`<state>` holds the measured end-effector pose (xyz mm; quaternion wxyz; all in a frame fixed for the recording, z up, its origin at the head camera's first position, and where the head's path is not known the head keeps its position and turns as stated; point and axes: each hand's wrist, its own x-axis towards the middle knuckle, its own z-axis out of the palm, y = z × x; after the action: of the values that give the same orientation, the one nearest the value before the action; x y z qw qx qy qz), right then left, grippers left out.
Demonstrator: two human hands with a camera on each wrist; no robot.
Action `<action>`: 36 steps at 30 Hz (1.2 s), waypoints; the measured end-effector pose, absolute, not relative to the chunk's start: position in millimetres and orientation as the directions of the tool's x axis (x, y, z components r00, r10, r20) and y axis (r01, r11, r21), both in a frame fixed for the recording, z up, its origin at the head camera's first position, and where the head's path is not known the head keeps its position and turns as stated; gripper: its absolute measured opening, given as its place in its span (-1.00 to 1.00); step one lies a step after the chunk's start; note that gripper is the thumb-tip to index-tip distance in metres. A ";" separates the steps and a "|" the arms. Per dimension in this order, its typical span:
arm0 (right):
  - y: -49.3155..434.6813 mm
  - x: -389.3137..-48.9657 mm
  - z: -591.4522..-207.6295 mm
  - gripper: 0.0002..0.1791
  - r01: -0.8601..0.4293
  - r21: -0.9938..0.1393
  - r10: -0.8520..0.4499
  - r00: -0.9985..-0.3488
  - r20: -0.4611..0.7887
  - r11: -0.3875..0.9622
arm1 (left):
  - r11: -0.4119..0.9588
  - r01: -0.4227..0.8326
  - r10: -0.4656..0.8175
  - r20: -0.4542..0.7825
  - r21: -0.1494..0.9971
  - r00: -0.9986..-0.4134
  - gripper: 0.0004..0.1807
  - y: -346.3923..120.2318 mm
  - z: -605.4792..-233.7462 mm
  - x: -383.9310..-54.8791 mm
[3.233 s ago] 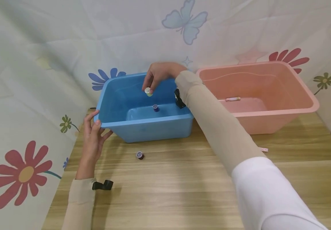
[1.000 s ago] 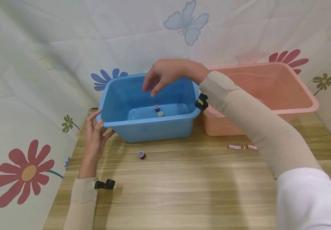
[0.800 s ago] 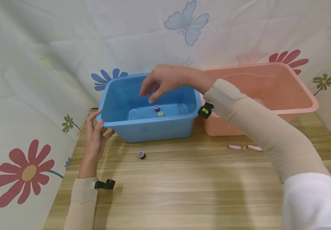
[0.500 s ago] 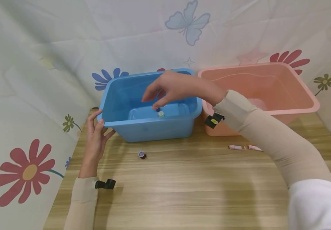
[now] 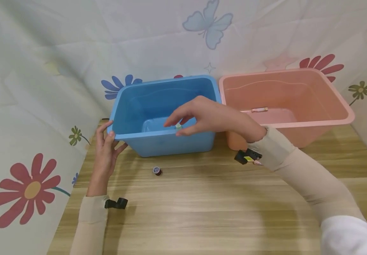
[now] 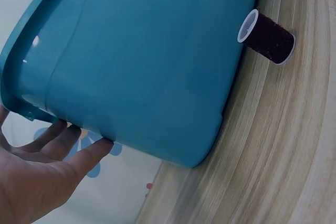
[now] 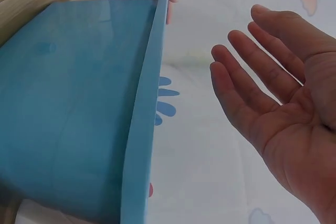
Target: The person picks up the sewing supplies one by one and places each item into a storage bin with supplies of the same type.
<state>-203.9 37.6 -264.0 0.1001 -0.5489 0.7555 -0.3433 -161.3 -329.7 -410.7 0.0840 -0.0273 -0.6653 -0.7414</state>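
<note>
My left hand (image 5: 103, 156) grips the left front corner of the blue bin (image 5: 177, 143), thumb and index finger at the rim. In the left wrist view its other fingers touch the bin's end wall. My right hand (image 5: 213, 117) hovers over the bin's front rim, fingers apart and holding nothing. Between its thumb and fingers in the head view shows a pale green thread spool (image 5: 178, 126), which lies inside the bin. A dark maroon thread spool (image 5: 157, 171) with white ends sits on the table in front, seen closer in the left wrist view. The purple spool is hidden behind my right hand.
To the right stands a pink bin (image 5: 285, 138) with a slim pink-and-white item (image 5: 259, 109) on its floor. Part of a similar slim item (image 5: 257, 163) shows on the wooden table (image 5: 196, 212) beside my right wrist camera. A patterned cloth hangs close behind both bins.
My right hand let the green spool go into the blue bin, then came forward and right, down to the front rim. My left hand stays at the corner.
</note>
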 end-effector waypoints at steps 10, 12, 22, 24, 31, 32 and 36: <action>57.8 -180.0 -283.8 -0.65 -0.755 -0.628 -0.845 -0.451 0.288 0.189 | -0.101 0.165 -0.092 0.155 0.981 -0.984 -0.48 -330.9 -411.9 -160.3; 62.4 -172.7 -289.1 -0.66 -0.749 -0.628 -0.829 -0.477 0.291 0.210 | -0.101 0.166 -0.090 0.157 0.981 -0.983 -0.48 -330.9 -411.5 -160.3; 69.8 -153.3 -316.8 -0.64 -0.741 -0.634 -0.770 -0.532 0.352 0.223 | -0.095 0.166 -0.089 0.158 0.982 -0.983 -0.47 -329.4 -408.8 -161.2; 69.4 -150.3 -322.5 -0.62 -0.735 -0.638 -0.761 -0.544 0.354 0.230 | -0.091 0.165 -0.090 0.156 0.982 -0.984 -0.47 -329.2 -409.0 -161.5; 65.9 -144.0 -341.5 -0.57 -0.711 -0.663 -0.737 -0.574 0.358 0.232 | -0.099 0.166 -0.091 0.157 0.981 -0.983 -0.47 -329.3 -410.4 -160.9; 65.2 -143.5 -343.4 -0.57 -0.711 -0.664 -0.736 -0.575 0.357 0.234 | -0.101 0.168 -0.091 0.159 0.981 -0.983 -0.47 -329.3 -410.4 -160.8; 61.2 -142.2 -351.1 -0.55 -0.708 -0.663 -0.736 -0.581 0.349 0.245 | -0.106 0.175 -0.090 0.166 0.979 -0.982 -0.47 -329.1 -410.3 -161.0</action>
<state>-142.2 61.2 -351.1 0.0170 -0.4575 0.7887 -0.4102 -161.0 -329.1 -410.3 0.0891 -0.0323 -0.6627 -0.7429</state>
